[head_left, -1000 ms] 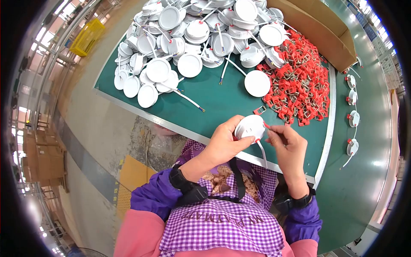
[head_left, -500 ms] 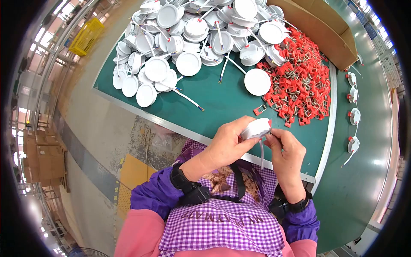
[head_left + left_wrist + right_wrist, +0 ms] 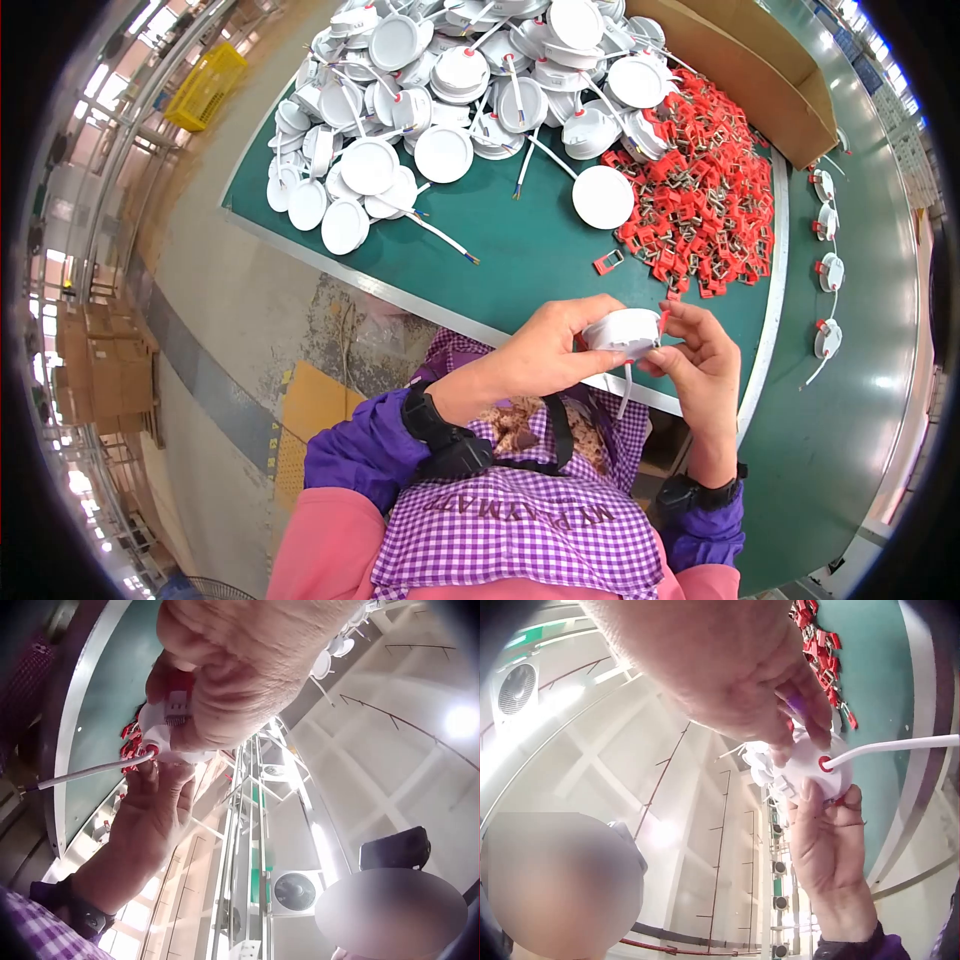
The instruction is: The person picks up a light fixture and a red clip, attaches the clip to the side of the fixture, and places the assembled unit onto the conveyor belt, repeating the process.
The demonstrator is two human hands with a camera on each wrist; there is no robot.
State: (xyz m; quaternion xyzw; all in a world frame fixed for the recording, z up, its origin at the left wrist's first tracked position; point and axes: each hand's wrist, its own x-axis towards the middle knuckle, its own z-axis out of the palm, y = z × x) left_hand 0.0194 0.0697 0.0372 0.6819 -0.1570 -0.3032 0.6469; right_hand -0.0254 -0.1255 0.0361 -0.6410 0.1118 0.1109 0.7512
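Observation:
My left hand [image 3: 550,350] grips a round white downlight [image 3: 622,330] by its side, above the table's front edge. A white cable [image 3: 627,388] hangs from a red grommet in its housing. At the downlight's right edge, my right hand [image 3: 705,365] pinches a red spring clip [image 3: 664,320] between thumb and fingers. More red shows under the left fingers at the opposite side, mostly covered. In the right wrist view the cable [image 3: 900,744] runs off to the right from the white housing [image 3: 810,766], with both hands' fingertips on it.
A heap of white downlights [image 3: 445,150] covers the back of the green table [image 3: 400,265]. Right of it lies a pile of red clips [image 3: 700,190] beside a cardboard box [image 3: 790,110]. One loose clip [image 3: 608,262] lies nearer. Several downlights [image 3: 828,270] line the green surface at right.
Both hands have shifted right and slightly toward the body with the downlight. Its face has tilted away, showing more of the side. The right fingers have stayed at the red clip.

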